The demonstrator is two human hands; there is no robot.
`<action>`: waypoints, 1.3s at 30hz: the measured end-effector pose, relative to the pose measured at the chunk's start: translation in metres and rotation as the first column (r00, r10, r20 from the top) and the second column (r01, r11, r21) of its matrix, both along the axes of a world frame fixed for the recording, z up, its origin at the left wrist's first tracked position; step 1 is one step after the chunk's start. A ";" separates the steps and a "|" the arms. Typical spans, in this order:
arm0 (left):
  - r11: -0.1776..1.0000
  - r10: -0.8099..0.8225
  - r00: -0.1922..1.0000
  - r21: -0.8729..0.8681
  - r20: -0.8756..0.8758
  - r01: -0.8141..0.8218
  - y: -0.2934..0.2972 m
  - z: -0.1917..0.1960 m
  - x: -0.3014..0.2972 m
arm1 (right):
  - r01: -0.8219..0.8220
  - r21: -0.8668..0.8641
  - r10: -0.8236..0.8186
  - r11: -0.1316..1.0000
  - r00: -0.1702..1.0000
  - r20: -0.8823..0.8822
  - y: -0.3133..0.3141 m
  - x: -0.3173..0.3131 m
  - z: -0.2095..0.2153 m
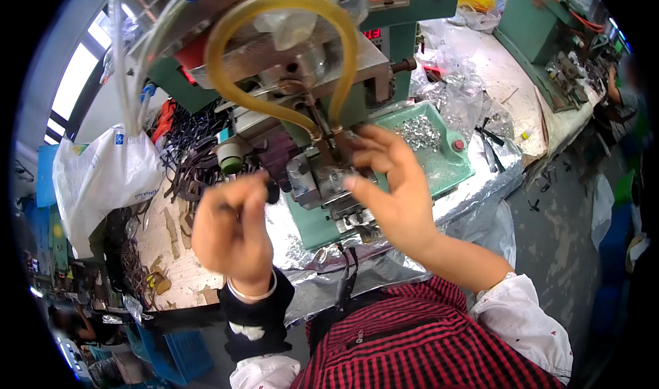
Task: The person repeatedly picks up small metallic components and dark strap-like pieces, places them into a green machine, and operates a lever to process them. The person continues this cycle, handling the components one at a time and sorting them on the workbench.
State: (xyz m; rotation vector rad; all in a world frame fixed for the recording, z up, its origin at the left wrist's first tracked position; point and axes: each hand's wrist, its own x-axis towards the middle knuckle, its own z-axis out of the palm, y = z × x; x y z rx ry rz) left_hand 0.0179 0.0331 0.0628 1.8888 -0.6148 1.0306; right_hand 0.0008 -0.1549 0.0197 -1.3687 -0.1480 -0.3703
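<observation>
A green bench machine (317, 230) stands before me, with a loop of yellow hose (214, 52) running down to its metal head. Under the head sits a small metal fixture (302, 181). My right hand (405, 200) reaches in from the right of the fixture, its fingers curved and thumb apart, fingertips close to the head. No held thing shows in it. My left hand (237, 234) is to the left of the fixture, blurred, with fingers pinched together. A dark bit shows at its fingers, but its kind cannot be made out.
At right lies a green tray (453, 166) with many small shiny metal pieces (419, 131). Piled dark straps (195, 166) and a white plastic bag (103, 176) are on the left. Black straps (349, 279) hang at the front edge. Another person (621, 90) is at far right.
</observation>
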 end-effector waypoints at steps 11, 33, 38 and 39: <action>0.866 -0.302 0.924 0.474 0.236 0.162 -0.039 -0.065 -0.014 | 0.215 -0.196 -0.229 0.957 0.972 -0.048 -0.102 0.033 -0.019; 0.997 0.012 0.984 0.080 -0.179 0.002 0.012 -0.113 -0.039 | 0.472 -0.765 -0.517 0.438 0.829 0.215 -0.106 -0.008 -0.103; 0.975 0.217 0.841 0.144 -0.495 -0.166 0.046 -0.150 0.043 | 0.332 -0.566 -0.388 0.755 0.921 0.022 -0.080 0.010 -0.082; 0.971 0.215 0.832 0.206 -0.512 -0.124 0.045 -0.153 0.061 | 0.329 -0.557 -0.370 0.763 0.928 0.041 -0.076 0.016 -0.080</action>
